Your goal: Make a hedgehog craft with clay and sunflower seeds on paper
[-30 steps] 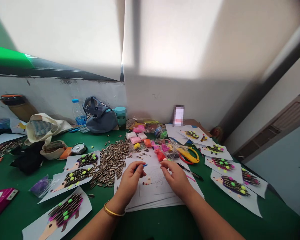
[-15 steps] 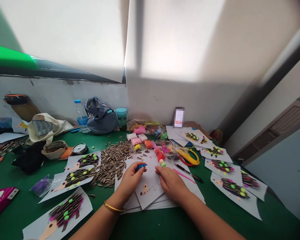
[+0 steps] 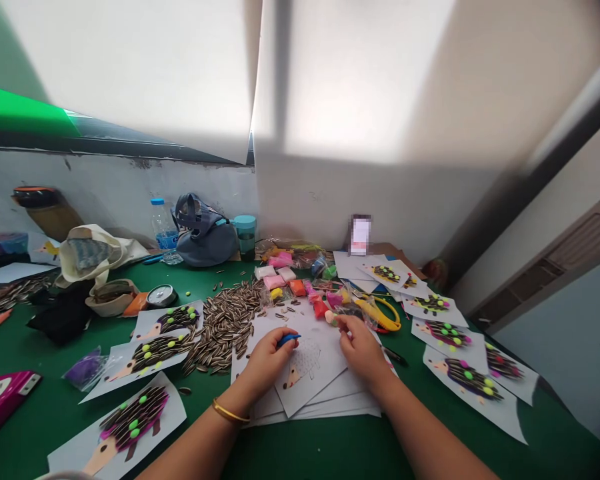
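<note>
**Plainly, the drawing lies between my hands, closest to the blue lump in my left**

The green table (image 3: 305,457) runs under everything, with the paper stack (image 3: 353,404) squarely in front of me and the seed heap (image 3: 230,317) beyond it to the left, overlapping its far left side. On top of the stack lies the drawn sheet (image 3: 307,397), turned askew, so one corner points down towards me. My left hand (image 3: 267,360) is at the sheet's left edge, my right hand (image 3: 364,353) by its right edge; whether the right one rests on the paper or just above it, I can't tell.

The hedgehog outline (image 3: 309,353) is the mark I measure from. Its long axis slants from the brown-nosed face (image 3: 291,378), low and left, up to the dashed back on the right. From my left fingertips it lies just to the right and a little nearer my body; from my right fingertips it lies to the left, across a slightly wider gap. So the left is the nearer hand.

In that left hand, thumb and fingers pinch the blue lump (image 3: 288,339), its narrow end sticking out rightward, over the paper. My right fingers are curled beside the pale ball (image 3: 329,317); whether they grip it or anything else is hidden from me.
</note>
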Demonstrator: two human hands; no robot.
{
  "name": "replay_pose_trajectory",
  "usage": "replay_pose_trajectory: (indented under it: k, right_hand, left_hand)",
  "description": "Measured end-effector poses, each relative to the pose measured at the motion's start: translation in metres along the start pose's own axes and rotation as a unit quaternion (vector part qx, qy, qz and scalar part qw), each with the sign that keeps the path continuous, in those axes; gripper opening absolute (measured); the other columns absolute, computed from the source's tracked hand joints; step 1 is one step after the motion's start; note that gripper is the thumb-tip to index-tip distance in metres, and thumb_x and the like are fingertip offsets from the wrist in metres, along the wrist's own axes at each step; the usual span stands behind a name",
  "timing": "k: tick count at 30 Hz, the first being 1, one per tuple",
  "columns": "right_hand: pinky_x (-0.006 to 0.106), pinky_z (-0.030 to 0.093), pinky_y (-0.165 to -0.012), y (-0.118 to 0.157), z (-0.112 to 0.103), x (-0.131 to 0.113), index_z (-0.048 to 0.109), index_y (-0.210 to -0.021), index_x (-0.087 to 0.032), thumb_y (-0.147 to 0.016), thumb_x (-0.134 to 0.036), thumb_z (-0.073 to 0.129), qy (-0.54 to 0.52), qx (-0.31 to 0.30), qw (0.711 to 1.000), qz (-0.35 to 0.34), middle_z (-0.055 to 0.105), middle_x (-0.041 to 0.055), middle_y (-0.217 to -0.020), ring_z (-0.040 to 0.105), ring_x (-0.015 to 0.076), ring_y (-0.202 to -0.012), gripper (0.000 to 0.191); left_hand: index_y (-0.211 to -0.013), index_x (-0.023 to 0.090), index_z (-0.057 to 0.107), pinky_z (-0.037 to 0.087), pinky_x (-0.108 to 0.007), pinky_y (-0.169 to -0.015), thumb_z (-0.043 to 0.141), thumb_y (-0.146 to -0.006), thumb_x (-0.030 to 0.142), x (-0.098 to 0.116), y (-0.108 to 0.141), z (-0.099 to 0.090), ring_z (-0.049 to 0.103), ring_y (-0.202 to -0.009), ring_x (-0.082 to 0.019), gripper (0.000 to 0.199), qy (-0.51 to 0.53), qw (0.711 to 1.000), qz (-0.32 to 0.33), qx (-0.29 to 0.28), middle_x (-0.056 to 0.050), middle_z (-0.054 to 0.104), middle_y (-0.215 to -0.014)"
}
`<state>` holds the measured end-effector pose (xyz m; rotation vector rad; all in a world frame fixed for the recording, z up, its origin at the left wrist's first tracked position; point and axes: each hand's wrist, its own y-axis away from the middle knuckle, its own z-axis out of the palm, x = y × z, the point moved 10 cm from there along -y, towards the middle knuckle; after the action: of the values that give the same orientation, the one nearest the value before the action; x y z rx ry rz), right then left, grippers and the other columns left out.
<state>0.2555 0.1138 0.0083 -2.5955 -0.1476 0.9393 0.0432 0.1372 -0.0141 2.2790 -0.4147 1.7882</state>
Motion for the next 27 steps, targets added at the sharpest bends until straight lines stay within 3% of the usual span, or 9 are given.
replay_pose_trajectory:
  k: [6, 11, 17, 22, 27]
  right_hand:
    - [0.036, 0.047, -0.084, -0.016, -0.003, -0.008, 0.058, -0.122, -0.020, -0.086, -0.018, 0.054, 0.148, 0.001, 0.988, -0.035, 0.060, 0.0106, -0.112, 0.058, 0.0253, -0.102, 0.036]
    - [0.031, 0.042, -0.071, -0.028, 0.005, -0.021, 0.064, -0.094, -0.020, -0.086, -0.021, 0.059, 0.222, 0.010, 0.973, -0.064, 0.062, 0.0097, -0.096, 0.057, 0.0250, -0.091, 0.009]
    - [0.031, 0.041, -0.075, -0.021, -0.008, -0.020, 0.057, -0.095, -0.018, -0.088, -0.023, 0.054, 0.169, 0.046, 0.982, -0.066, 0.062, 0.0063, -0.089, 0.056, 0.0221, -0.086, 0.009]
    - [0.030, 0.044, -0.075, -0.016, -0.011, -0.016, 0.059, -0.098, -0.020, -0.089, -0.027, 0.055, 0.056, 0.018, 0.997, -0.048, 0.061, 0.0055, -0.097, 0.058, 0.0207, -0.088, 0.012]
    - [0.033, 0.047, -0.082, -0.016, -0.009, -0.012, 0.063, -0.102, -0.021, -0.087, -0.025, 0.056, 0.006, 0.004, 0.999, -0.038, 0.061, 0.0066, -0.104, 0.059, 0.0220, -0.096, 0.017]
  left_hand:
    - [-0.102, 0.018, 0.068, 0.049, -0.038, -0.091, 0.062, -0.079, 0.035, -0.001, -0.001, -0.004, 0.065, -0.100, -0.026, 0.030, 0.001, 0.999, 0.010, 0.031, -0.010, 0.070, -0.103]
    - [-0.100, 0.018, 0.070, 0.047, -0.039, -0.092, 0.065, -0.074, 0.032, 0.000, 0.000, -0.007, 0.063, -0.099, -0.025, 0.030, -0.004, 0.999, 0.018, 0.045, -0.010, 0.069, -0.105]
    - [-0.099, 0.019, 0.070, 0.047, -0.039, -0.092, 0.065, -0.074, 0.031, 0.003, 0.000, -0.007, 0.063, -0.096, -0.025, 0.029, -0.011, 0.999, 0.015, 0.051, -0.010, 0.069, -0.102]
    - [-0.102, 0.018, 0.069, 0.047, -0.038, -0.088, 0.067, -0.072, 0.034, 0.009, 0.000, -0.011, 0.062, -0.094, -0.024, 0.033, -0.016, 0.997, 0.001, 0.070, -0.009, 0.069, -0.103]
    - [-0.104, 0.017, 0.069, 0.050, -0.033, -0.075, 0.055, -0.082, 0.039, 0.023, -0.002, 0.008, 0.062, -0.081, -0.020, 0.034, -0.025, 0.999, -0.034, 0.010, -0.009, 0.068, -0.101]
